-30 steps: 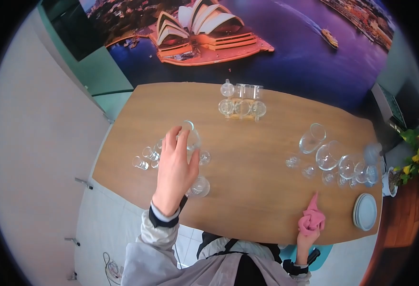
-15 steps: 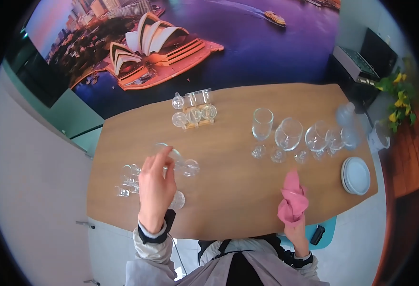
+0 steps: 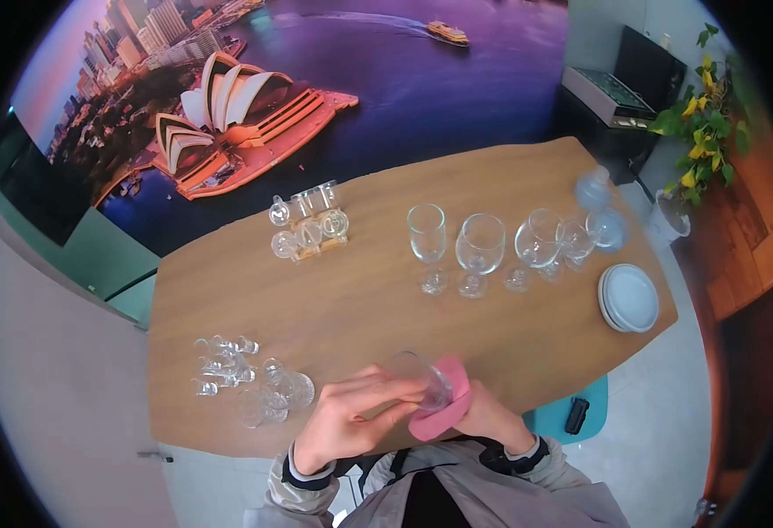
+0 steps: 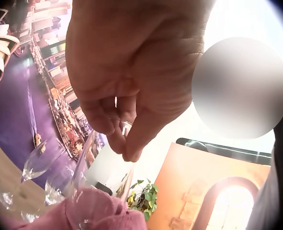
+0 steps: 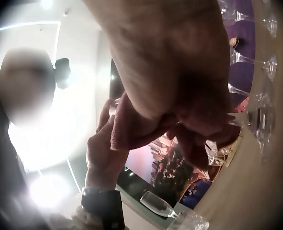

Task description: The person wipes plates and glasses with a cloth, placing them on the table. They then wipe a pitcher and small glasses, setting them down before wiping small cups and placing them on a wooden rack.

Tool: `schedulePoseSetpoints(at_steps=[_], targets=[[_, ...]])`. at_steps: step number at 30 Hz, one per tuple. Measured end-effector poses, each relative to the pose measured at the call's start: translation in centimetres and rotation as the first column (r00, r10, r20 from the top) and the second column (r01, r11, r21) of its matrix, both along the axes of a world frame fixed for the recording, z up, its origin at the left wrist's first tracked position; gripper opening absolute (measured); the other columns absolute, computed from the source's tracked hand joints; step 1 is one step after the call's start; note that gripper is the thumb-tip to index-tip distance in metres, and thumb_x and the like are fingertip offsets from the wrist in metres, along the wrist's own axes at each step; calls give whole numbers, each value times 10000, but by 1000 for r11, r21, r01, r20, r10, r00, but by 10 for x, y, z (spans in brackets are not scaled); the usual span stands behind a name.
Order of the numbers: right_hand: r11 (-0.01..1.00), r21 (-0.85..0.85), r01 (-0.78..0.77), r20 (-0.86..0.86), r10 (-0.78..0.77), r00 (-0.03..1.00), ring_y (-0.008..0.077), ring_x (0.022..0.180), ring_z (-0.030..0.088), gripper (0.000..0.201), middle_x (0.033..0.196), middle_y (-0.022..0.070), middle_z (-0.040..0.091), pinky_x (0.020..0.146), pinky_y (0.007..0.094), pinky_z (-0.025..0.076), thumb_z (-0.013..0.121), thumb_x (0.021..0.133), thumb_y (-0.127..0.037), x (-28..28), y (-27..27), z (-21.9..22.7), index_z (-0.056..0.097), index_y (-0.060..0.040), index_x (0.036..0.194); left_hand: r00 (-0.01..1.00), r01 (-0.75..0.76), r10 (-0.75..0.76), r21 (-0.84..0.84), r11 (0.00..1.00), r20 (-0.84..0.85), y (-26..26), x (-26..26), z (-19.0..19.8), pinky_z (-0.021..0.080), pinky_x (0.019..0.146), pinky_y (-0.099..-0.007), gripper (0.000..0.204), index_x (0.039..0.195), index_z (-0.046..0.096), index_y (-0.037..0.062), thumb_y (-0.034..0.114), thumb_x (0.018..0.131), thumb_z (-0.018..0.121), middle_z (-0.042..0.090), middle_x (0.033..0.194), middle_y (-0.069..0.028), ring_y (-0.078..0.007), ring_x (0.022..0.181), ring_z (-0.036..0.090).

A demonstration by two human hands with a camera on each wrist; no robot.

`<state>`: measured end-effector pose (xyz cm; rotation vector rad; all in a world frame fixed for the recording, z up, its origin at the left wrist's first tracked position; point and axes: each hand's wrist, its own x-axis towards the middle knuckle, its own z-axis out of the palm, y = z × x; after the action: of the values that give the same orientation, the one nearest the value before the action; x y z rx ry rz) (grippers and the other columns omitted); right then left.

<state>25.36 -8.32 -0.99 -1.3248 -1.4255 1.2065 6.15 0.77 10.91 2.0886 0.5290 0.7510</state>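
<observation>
Near the table's front edge, both hands meet at a clear drinking glass (image 3: 438, 387). My left hand (image 3: 356, 418) pinches it from the left, thumb and fingertips at its upper part. A pink cloth (image 3: 439, 424) lies in my right hand (image 3: 492, 418) and laps against the glass's lower end. Seen from the left wrist, the cloth (image 4: 105, 208) is bunched under the glass, below my left hand (image 4: 132, 76). In the right wrist view my right hand (image 5: 165, 62) has the cloth (image 5: 129, 127) hanging from it, and my left hand (image 5: 103, 158) is behind.
Small glasses (image 3: 225, 365) and larger glassware (image 3: 291, 392) stand on the table's left. Stemmed glasses (image 3: 481, 245) line the right, with a bluish bottle (image 3: 607, 227) and stacked white plates (image 3: 630, 297). A wooden rack (image 3: 318, 249) with glass cups is at the back.
My left hand has brought a glass from the left group to the front middle. My right hand has moved left with the pink cloth to meet it. The head view has turned right.
</observation>
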Motion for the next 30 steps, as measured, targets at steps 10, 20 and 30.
schedulePoseSetpoints(at_steps=[10,20,30], targets=[[979,72,190,-180,-175,968,168,1077,630,447,1143,63,657,911,339,505,751,847,-148,-23,10,-29,571,-46,1244,897,-388,366,45,921,249,-2,-1,-37,499,873,-304,525,1270,546,-26,-44,787,750,653,1096,-121,-198,1036,624],[904,-36,426,-631,-351,692,135,949,635,297,1089,49,632,807,301,527,658,891,-36,-54,26,-29,583,-25,1179,931,-349,324,-148,925,-169,-44,-8,-129,540,782,-345,337,1146,573,15,74,844,711,689,946,-146,-245,845,693],[931,-14,364,-696,-271,665,141,851,627,188,855,41,639,800,320,536,715,842,-63,-57,50,16,610,-29,995,981,149,33,-854,499,191,-37,-53,-127,524,682,-282,221,1119,598,10,38,906,652,702,905,-76,-130,819,676]])
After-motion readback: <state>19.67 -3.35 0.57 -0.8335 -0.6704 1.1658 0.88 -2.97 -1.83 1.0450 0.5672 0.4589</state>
